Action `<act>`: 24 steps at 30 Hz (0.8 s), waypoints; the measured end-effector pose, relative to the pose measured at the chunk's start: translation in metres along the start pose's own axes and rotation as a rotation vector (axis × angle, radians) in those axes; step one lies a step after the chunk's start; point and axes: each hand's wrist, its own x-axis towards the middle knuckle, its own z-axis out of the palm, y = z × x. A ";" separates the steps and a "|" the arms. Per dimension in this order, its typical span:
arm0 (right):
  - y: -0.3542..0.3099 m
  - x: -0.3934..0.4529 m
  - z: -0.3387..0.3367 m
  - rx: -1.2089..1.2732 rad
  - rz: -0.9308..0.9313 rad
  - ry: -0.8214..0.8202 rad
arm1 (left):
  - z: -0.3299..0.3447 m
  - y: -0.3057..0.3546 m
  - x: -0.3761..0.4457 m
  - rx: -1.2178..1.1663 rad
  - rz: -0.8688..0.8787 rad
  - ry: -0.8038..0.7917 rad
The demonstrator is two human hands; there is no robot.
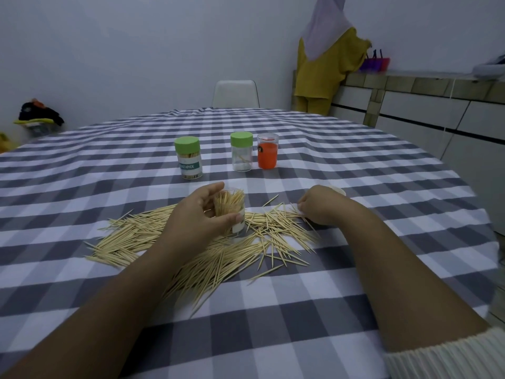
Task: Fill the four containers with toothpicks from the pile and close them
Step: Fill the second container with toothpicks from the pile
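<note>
A checked grey-and-white tablecloth (355,310) covers the round worktop, with a white chair (236,93) at its far side and a tiled counter (410,86) along the right wall. Across the near middle of the cloth spreads the toothpick pile (218,258), a loose heap of pale wooden sticks fanning out to left and right.

The left hand (196,214) sits in the middle of the pile, its fingers and thumb curled round an open clear container (232,212) that stands upright and is crammed with toothpicks poking above its rim. The right hand (318,205) rests at the pile's right edge, fingertips pinched together on the sticks there; whether it actually holds any I cannot tell. Just behind this hand a pale lid (337,190) peeks out.

Farther back stand three more containers, apart from the pile: a labelled jar with a green lid (188,157), full of toothpicks, on the left; a clear jar with a green lid (241,151), holding only a few sticks; and touching or just beside it, an orange container (267,151) with a clear top.
</note>
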 end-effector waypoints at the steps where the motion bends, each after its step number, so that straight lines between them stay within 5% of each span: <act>1: -0.003 -0.001 0.000 0.027 -0.039 -0.017 | 0.000 0.000 0.000 -0.004 -0.001 0.000; 7: -0.011 -0.021 -0.004 0.256 -0.173 -0.086 | 0.000 0.000 0.000 0.006 0.002 -0.002; 19: -0.029 -0.013 0.012 -0.197 -0.194 -0.009 | -0.001 -0.001 0.000 -0.031 -0.005 -0.006; 24: -0.043 -0.009 0.009 -0.254 -0.065 -0.046 | -0.001 -0.001 0.000 -0.035 -0.009 -0.004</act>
